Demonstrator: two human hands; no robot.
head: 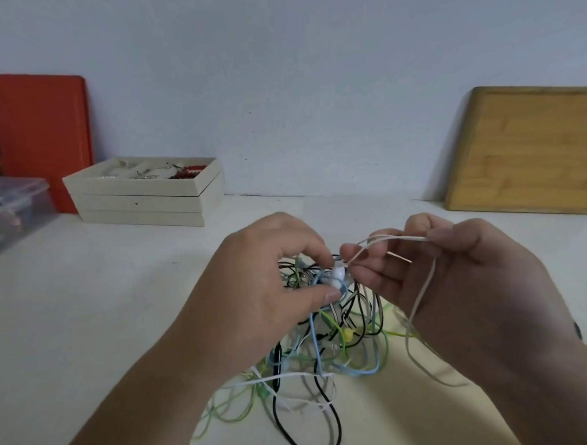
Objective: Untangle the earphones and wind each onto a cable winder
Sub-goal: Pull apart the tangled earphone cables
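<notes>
While both hands work above the white worktop (88,296), I see the tangle of earphone cables (326,347) sitting just below centre, partly lifted and partly spilling toward six o'clock. The knot mixes black, green, pale blue and white strands. My left hand (271,289) comes in from seven o'clock, its thumb and curled fingers pinching the top of the tangle right beside a white earbud (338,273) at the knot's crown. My right hand (454,283) enters from five o'clock and grasps a white cable (421,294): the strand runs from the earbud area up to the thumb and forefinger, passes between them, then drops in a loose loop toward five o'clock, down across the wrist. The two hands nearly meet at the earbud.

A black cable (329,417) loops out of the heap to six o'clock, and a small yellow bead-like piece (348,333) hangs among the green strands; I cannot tell what it is.

At ten o'clock a stack of cream jewellery trays (145,201) stands against the wall, the top one holding small items including red beads. Behind it at nine o'clock leans an orange board (39,131), with a clear plastic box (12,209) at the far left edge. At two o'clock a wooden tray (522,151) leans on the wall.
</notes>
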